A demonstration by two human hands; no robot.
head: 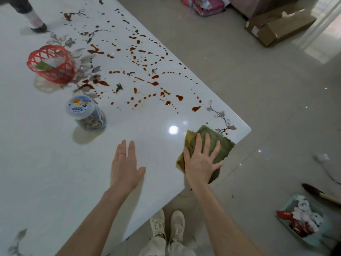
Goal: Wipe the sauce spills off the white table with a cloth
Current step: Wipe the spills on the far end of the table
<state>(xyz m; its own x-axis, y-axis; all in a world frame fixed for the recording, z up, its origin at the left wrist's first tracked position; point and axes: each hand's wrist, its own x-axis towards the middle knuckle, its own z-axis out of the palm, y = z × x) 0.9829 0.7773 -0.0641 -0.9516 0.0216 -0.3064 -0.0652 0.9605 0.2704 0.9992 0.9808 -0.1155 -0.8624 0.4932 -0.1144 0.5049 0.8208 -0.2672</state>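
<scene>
Cloth (224, 146): green, folded, lying flat at the near right corner of the white table (55, 163); its left edge shows yellow-brown, whether stain or another face I cannot tell.
Right hand (201, 163): palm down on the cloth, fingers straight and spread, pressing it to the tabletop.
Left hand (125, 167): flat over bare tabletop left of the cloth, fingers straight and close together, thumb held out, holding nothing.
Sauce spills (155, 83): red-brown drops and streaks scattered from mid-table to the far end and along the right edge, the nearest just beyond the cloth.
Progress: early, by my judgement; the near part shows no sauce, but nearly the whole spatter is left, some of it beside the red basket (51, 64) and the jar (86, 113), which may need shifting.
Writing: the jar's blue-and-white lid carries print and a picture, too blurred to read; a red wrapper in the dustpan (285, 206) on the floor bears white marks, also unreadable.
</scene>
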